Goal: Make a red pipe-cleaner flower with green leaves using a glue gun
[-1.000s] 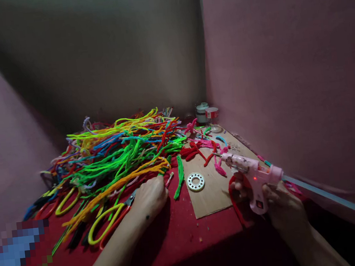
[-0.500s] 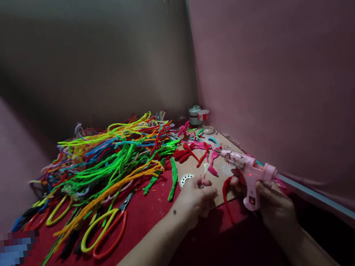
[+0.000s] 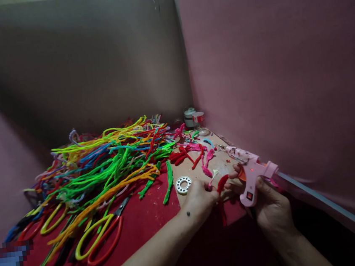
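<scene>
My left hand (image 3: 200,200) is closed in a pinch on a small pink stem with a pale tip (image 3: 214,175), just over the board. In my right hand (image 3: 272,207) is a pink hot glue gun (image 3: 252,171), its nozzle pointing left and away. A long whitish glue stick (image 3: 327,199) sticks out of the gun's back. A curved red pipe-cleaner piece (image 3: 222,183) stands upright between my two hands, touching the left fingers; I cannot tell which hand grips it. Pink pipe-cleaner pieces (image 3: 206,170) and red ones (image 3: 177,156) lie on the board ahead.
A large heap of coloured pipe cleaners (image 3: 113,156) covers the left. Scissors (image 3: 104,238) with yellow and red handles lie before it on the red cloth (image 3: 144,238). A white ring with holes (image 3: 184,185) lies on the board (image 3: 222,164). Jars (image 3: 190,117) stand by the pink wall (image 3: 279,75).
My left hand has moved right, closer to the glue gun, with the pink stem. The red piece now stands by the left fingers rather than at the right fingertips. The view has shifted slightly.
</scene>
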Action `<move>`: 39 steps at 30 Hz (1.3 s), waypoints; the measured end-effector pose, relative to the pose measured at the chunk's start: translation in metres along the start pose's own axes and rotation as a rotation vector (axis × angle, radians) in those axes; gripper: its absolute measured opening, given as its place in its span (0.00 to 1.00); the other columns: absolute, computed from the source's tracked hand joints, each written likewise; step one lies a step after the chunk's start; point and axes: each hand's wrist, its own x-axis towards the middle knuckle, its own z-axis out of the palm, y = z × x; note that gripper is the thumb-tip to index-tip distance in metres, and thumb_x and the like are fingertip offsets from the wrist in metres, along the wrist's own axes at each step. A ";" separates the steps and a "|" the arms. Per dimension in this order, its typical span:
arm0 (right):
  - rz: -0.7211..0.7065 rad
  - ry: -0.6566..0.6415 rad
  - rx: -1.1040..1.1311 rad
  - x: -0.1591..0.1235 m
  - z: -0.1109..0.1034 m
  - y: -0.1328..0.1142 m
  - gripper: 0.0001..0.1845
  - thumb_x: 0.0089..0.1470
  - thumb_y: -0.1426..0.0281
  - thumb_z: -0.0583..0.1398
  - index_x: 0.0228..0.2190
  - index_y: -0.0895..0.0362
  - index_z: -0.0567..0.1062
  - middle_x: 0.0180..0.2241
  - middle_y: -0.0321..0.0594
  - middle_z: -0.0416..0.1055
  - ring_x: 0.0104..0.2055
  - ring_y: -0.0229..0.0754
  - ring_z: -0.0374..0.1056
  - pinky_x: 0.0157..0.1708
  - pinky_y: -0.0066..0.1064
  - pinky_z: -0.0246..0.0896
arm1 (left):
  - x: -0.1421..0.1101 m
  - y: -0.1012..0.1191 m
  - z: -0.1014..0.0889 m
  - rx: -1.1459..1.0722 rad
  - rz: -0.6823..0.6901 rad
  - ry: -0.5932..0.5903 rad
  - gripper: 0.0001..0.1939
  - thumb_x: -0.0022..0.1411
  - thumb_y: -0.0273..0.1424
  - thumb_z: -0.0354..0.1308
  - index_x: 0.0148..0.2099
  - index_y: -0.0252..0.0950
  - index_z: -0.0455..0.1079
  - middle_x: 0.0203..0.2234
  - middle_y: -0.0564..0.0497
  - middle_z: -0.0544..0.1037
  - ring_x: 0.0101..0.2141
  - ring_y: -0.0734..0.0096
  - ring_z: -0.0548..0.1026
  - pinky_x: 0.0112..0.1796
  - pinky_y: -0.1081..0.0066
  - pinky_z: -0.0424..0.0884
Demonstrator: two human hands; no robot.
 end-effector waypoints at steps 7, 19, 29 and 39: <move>0.043 -0.106 0.088 0.000 0.015 -0.003 0.19 0.50 0.67 0.59 0.45 0.53 0.73 0.41 0.45 0.75 0.42 0.52 0.72 0.37 0.46 0.70 | -0.014 0.012 -0.009 -0.031 0.002 0.023 0.10 0.44 0.24 0.56 0.15 0.34 0.60 0.08 0.59 0.57 0.12 0.83 0.53 0.15 0.77 0.45; 0.141 -0.339 -0.068 0.009 0.063 -0.004 0.21 0.46 0.55 0.59 0.36 0.56 0.76 0.32 0.44 0.76 0.37 0.51 0.72 0.35 0.41 0.70 | -0.048 0.021 -0.070 -0.658 -0.082 -0.356 0.13 0.52 0.36 0.60 0.29 0.29 0.71 0.15 0.58 0.61 0.13 0.89 0.42 0.15 0.78 0.37; 0.071 -0.440 -0.160 0.019 0.091 0.007 0.18 0.49 0.58 0.57 0.37 0.56 0.77 0.34 0.45 0.76 0.37 0.50 0.71 0.36 0.42 0.67 | -0.060 0.014 -0.116 -0.751 0.059 -0.045 0.07 0.50 0.30 0.62 0.27 0.32 0.68 0.17 0.58 0.66 0.11 0.91 0.46 0.14 0.80 0.40; 0.066 -0.539 -0.404 0.029 0.110 0.014 0.25 0.31 0.60 0.67 0.35 0.59 0.78 0.31 0.47 0.75 0.31 0.50 0.70 0.29 0.36 0.67 | -0.042 0.007 -0.150 -0.719 0.307 0.470 0.12 0.44 0.32 0.66 0.33 0.33 0.73 0.16 0.58 0.68 0.15 0.86 0.61 0.17 0.82 0.53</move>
